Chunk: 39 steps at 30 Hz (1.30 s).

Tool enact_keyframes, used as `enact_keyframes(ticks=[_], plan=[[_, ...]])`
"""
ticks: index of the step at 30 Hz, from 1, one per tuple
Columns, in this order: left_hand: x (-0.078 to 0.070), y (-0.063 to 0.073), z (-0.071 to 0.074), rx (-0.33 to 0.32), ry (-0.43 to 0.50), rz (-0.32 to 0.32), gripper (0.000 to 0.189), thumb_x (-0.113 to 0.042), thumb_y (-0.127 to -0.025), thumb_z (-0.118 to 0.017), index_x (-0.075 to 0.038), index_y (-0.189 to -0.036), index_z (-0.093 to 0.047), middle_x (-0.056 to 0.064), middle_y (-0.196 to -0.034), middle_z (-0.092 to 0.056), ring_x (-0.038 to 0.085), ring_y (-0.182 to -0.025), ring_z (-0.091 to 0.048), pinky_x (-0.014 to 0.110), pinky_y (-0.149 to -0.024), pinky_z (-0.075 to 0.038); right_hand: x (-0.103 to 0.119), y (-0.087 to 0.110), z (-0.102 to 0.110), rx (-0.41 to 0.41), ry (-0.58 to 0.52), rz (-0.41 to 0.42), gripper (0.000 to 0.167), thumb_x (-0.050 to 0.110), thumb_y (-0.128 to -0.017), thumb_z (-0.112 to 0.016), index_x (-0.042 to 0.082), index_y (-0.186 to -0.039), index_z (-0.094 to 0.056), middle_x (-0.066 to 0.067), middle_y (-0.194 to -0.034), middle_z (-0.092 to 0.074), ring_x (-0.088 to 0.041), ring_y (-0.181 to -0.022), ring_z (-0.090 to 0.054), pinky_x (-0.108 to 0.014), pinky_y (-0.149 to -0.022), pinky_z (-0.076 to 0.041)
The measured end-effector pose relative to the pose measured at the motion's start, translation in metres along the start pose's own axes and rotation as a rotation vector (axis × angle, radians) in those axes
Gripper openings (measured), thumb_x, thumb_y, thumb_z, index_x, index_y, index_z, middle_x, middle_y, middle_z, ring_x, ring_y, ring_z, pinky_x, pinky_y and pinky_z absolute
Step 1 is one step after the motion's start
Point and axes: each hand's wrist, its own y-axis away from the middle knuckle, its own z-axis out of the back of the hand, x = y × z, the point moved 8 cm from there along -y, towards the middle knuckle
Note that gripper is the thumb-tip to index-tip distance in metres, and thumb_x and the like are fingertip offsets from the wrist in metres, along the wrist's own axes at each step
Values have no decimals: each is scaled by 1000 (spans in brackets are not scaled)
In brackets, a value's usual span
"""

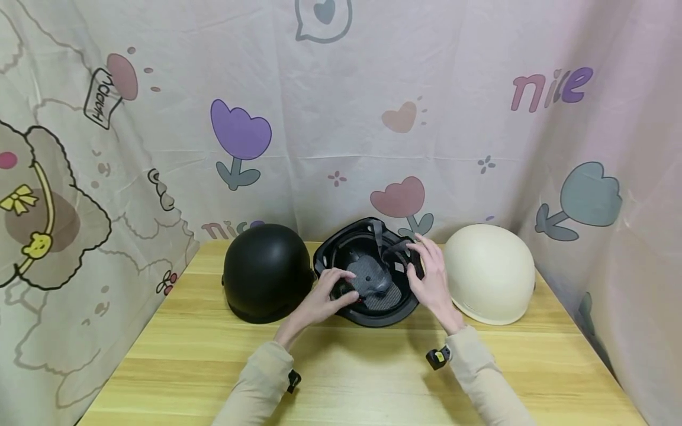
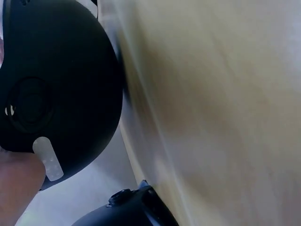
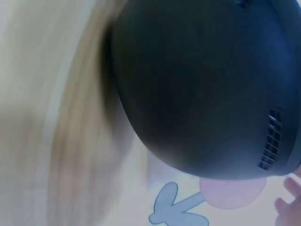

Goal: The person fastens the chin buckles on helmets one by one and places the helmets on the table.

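An upturned black helmet [image 1: 380,318] stands in the middle of the table, its opening facing up. Grey mesh padding [image 1: 367,275] and a dark strap [image 1: 379,236] show inside. My left hand [image 1: 321,294] holds its left side, thumb and fingers bent over the rim. On the opposite side, my right hand [image 1: 433,278] grips the rim near the strap. In the left wrist view, a thumb [image 2: 21,183] with a pale nail lies by the smooth black shell [image 2: 70,84]. The right wrist view shows the shell [image 3: 202,94] with a small grid vent and a few fingertips [image 3: 290,207] at the edge.
A second black helmet [image 1: 266,272] sits dome-up close on the left, and a cream helmet [image 1: 489,272] dome-up on the right. Behind the wooden table [image 1: 351,373] hangs a printed curtain [image 1: 341,118]. Each sleeve carries a small black camera [image 1: 438,358].
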Motion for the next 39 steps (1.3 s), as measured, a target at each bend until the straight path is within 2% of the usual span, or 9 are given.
enact_keyframes(ticks=[3,6,12,15,19,22,30,36,39], plan=[[1,4,-3,31,15,-35,58,-25,-81,-84,-14,-132,-58,9,-136,-55,30,-134,-37,61,-114,-33,-11,1,-5,130,1,-90,49,-5,-83,-65,-1,-131,-59,-24,-153,-46,-45,-142,-39,-62,-114,-31],[0,6,-4,40,4,-77,71,-26,-73,-90,-15,-134,-56,9,-139,-53,30,-135,-36,62,-114,-33,-18,2,-9,219,-8,-132,57,-1,-85,-67,1,-140,-52,-20,-157,-41,-43,-147,-34,-63,-116,-30],[1,7,1,-26,29,-89,72,-23,-69,-94,-14,-130,-57,7,-134,-53,26,-129,-42,54,-112,-36,-25,3,-7,225,-45,-140,64,-3,-86,-68,1,-145,-47,-20,-153,-45,-42,-145,-38,-62,-115,-31],[2,8,5,-68,40,-75,68,-22,-71,-93,-9,-128,-57,7,-133,-53,25,-129,-43,52,-113,-36,-29,5,-3,187,-61,-151,56,-4,-87,-68,-2,-141,-52,-22,-147,-49,-41,-141,-41,-52,-116,-32],[7,9,8,-94,58,-40,65,-20,-76,-90,-7,-130,-55,9,-137,-50,26,-134,-41,53,-115,-34,-35,8,2,146,-79,-174,44,-3,-89,-68,-6,-132,-60,-24,-140,-54,-40,-134,-47,-21,-115,-29],[9,9,10,-103,91,-18,65,-18,-80,-86,-7,-134,-51,11,-140,-45,29,-138,-36,57,-117,-31,-38,10,5,139,-132,-201,39,-2,-90,-69,-8,-129,-62,-26,-137,-57,-38,-130,-51,-5,-110,-27],[23,12,16,-136,125,55,64,-14,-90,-76,-6,-143,-41,18,-148,-34,33,-143,-32,58,-119,-27,-42,21,7,222,-329,-272,35,-2,-96,-62,-11,-130,-61,-29,-136,-57,-12,-124,-56,-6,-106,-37],[31,14,22,-161,152,94,61,-17,-97,-67,-6,-148,-36,19,-154,-30,36,-150,-26,60,-122,-23,-43,29,6,286,-330,-286,39,1,-97,-64,-7,-134,-59,-29,-138,-57,-35,-130,-55,-7,-107,-37],[31,15,24,-168,211,116,61,-16,-100,-62,-6,-152,-32,17,-158,-28,35,-153,-24,57,-123,-23,-38,30,6,307,-315,-288,41,1,-96,-65,-6,-136,-58,-31,-139,-56,-43,-133,-51,-6,-107,-35]])
